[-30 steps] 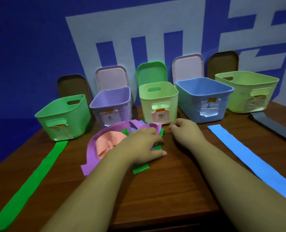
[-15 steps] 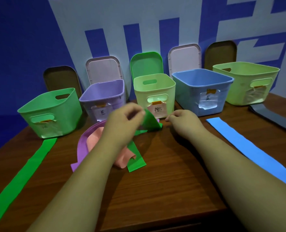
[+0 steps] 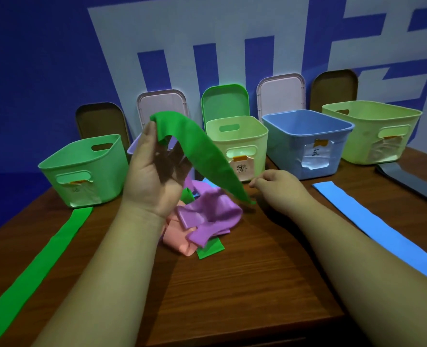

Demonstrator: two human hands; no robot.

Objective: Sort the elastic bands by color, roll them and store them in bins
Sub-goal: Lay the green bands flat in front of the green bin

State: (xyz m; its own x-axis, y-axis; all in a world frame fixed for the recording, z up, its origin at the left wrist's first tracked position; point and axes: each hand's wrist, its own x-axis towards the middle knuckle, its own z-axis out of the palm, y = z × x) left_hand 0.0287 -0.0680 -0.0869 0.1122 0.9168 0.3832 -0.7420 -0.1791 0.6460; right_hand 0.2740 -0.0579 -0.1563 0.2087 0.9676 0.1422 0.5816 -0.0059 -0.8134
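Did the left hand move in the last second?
Yes. The left hand rose off the pile of bands on the table, lifting a green band up to the rim of the purple bin behind.

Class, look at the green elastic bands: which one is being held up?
The green band that the left hand grips and holds up. The other long green band lies flat on the table, far left.

**Green band hanging over the pile**

A green elastic band [image 3: 202, 151] is hanging slanted from the left hand [image 3: 154, 171]. A purple band [image 3: 207, 216] and a pink band [image 3: 177, 239] are lying crumpled beneath it. A long green strip [image 3: 39, 261], a blue strip [image 3: 372, 229] and a grey strip [image 3: 407, 181] are lying flat before the open bins [image 3: 307, 139].
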